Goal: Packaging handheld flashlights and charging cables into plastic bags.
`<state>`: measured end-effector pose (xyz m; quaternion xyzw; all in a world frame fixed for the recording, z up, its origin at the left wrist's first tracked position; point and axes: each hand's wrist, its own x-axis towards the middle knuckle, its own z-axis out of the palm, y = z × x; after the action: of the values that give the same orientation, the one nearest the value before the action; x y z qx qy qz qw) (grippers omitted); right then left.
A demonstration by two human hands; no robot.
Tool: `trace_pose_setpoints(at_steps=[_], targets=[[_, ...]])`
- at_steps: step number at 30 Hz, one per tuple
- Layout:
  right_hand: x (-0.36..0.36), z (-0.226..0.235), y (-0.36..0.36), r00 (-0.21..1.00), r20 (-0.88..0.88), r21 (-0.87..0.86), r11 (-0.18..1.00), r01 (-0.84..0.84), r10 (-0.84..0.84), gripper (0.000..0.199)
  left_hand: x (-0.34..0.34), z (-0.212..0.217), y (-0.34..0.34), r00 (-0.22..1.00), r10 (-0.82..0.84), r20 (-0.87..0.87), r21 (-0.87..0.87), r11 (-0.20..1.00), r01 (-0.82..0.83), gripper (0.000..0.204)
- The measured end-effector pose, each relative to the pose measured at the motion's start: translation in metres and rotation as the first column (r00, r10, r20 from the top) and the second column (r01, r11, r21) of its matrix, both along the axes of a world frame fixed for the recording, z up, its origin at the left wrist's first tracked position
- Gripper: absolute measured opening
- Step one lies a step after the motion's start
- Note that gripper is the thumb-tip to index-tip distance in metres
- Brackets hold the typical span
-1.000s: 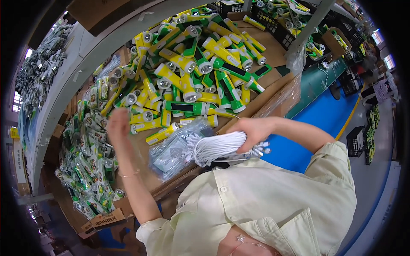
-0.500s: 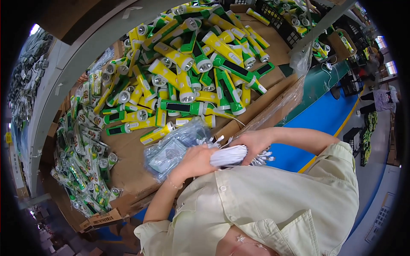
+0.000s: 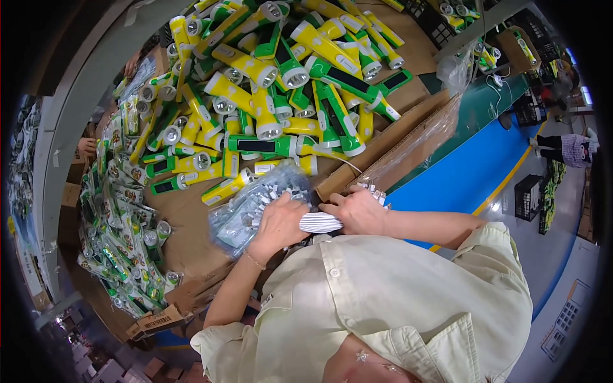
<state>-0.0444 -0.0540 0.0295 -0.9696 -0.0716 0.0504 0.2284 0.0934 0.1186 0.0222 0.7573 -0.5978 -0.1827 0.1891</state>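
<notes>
A thick bundle of white cables (image 3: 320, 223) is held close in front of my shirt, between my two hands. My left hand (image 3: 281, 222) is closed round one end, and small white plugs (image 3: 273, 194) poke out beyond its fingers. Wrapped over the other end is my right hand (image 3: 356, 212), with more plug ends (image 3: 372, 190) showing past its knuckles. A crumpled clear plastic bag (image 3: 233, 223) lies on the cardboard beside my left hand. Beyond it is a large heap of yellow and green flashlights (image 3: 262, 145), several with dark panels.
Bagged flashlights (image 3: 115, 236) are piled on the left. A cardboard wall (image 3: 389, 150) edges the heap on the right, above a green surface (image 3: 450, 145). A grey metal post (image 3: 48, 166) rises at left; another person's hand (image 3: 87, 147) shows behind it. Black crates stand far right.
The cable bundle has turned, and its plugs now show over the plastic bag. My right hand has rolled over with its back upward. The view has shifted slightly.
</notes>
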Motion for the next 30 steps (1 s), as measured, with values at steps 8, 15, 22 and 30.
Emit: trace_pose_setpoints(at_steps=[8, 15, 22, 30], targets=[[0.045, 0.084, -0.043, 0.901, -0.421, -0.017, 0.992, -0.123, 0.104, 0.034, 0.010, 0.033, -0.021, 0.989, 0.131, -0.062, 0.027, 0.991, -0.129, 0.025], [0.135, 0.099, -0.170, 0.770, -0.637, 0.141, 0.988, 0.061, 0.043, 0.054, 0.083, 0.057, -0.139, 0.765, 0.234, -0.600, 0.310, 0.950, -0.047, 0.042], [0.059, 0.048, -0.141, 0.864, 0.467, -0.132, 0.952, 0.275, -0.185, 0.032, 0.054, -0.018, -0.148, 0.942, 0.334, -0.001, 0.256, 0.911, -0.323, 0.055], [-0.053, -0.033, -0.057, 0.760, 0.206, -0.093, 0.761, 0.642, -0.616, 0.027, 0.032, -0.007, -0.116, 0.940, 0.330, 0.089, -0.334, 0.898, -0.284, 0.059]])
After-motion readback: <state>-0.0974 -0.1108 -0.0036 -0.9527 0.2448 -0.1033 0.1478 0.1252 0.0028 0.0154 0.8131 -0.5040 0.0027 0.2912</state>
